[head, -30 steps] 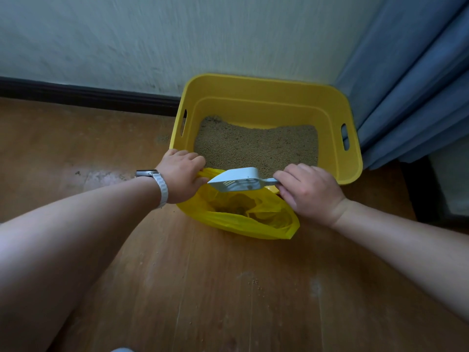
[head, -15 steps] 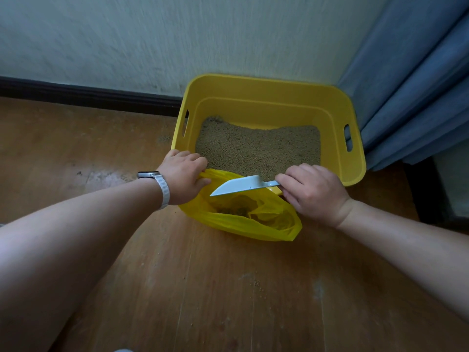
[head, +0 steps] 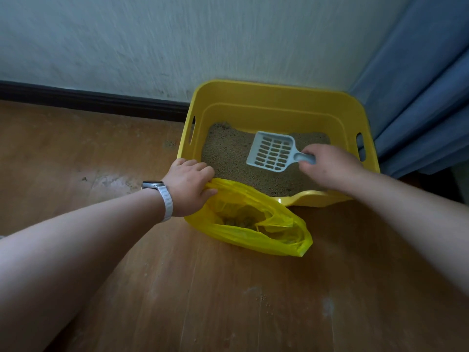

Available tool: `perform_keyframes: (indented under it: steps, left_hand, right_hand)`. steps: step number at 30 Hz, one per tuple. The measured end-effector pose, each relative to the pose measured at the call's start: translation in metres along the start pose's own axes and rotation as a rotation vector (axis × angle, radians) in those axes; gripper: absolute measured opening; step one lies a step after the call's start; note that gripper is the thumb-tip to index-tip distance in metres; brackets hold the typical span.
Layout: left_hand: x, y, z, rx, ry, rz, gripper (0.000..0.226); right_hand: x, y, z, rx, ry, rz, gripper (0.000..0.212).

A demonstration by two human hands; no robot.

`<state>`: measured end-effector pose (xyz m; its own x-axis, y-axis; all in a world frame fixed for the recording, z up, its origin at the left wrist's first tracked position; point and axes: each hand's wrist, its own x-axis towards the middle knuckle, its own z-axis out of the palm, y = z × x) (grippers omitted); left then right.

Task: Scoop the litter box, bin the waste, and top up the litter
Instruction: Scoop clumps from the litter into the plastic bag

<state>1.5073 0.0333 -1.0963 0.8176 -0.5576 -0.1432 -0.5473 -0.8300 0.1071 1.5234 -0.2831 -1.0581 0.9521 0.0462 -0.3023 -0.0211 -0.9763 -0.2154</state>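
Note:
A yellow litter box (head: 276, 97) stands against the wall, holding tan litter (head: 228, 153). My right hand (head: 327, 166) grips the handle of a pale blue slotted scoop (head: 272, 151), held face up over the litter inside the box. My left hand (head: 189, 189) pinches the rim of a yellow plastic bag (head: 243, 237) that lies open on the floor in front of the box. Clumps of litter sit at the bottom of the bag.
A blue curtain (head: 418, 85) hangs right beside the box. A dark skirting board (head: 88, 100) runs along the pale wall. The wooden floor (head: 177, 301) carries a few stray litter grains (head: 261, 297) near me.
My right hand has carried the scoop from over the bag's mouth back into the box and turned it face up. The bag has sagged flatter. My left hand keeps its hold.

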Motion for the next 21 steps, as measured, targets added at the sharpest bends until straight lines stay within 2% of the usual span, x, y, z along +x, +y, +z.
perform_keyframes:
  steps: [4,8,12,17,21]
  left_hand:
    - [0.0,-0.004,0.007,-0.006,0.087,0.058,0.025]
    - [-0.001,-0.008,0.012,0.007,0.202,0.118,0.023]
    - [-0.001,-0.011,0.014,0.0,0.237,0.146,0.025]
    - [0.0,-0.013,0.018,-0.014,0.266,0.16,0.026]
    - [-0.001,-0.014,0.02,-0.021,0.258,0.16,0.027]
  right_hand:
    - [0.042,0.019,-0.005,-0.218,-0.154,0.065,0.023]
    - [0.082,0.038,-0.003,-0.333,-0.217,0.126,0.031]
    - [0.115,0.033,0.01,-0.325,-0.253,0.056,0.037]
    - [0.15,0.0,0.03,-0.162,-0.252,-0.046,0.03]
    - [0.171,-0.025,0.042,-0.151,-0.218,-0.162,0.03]
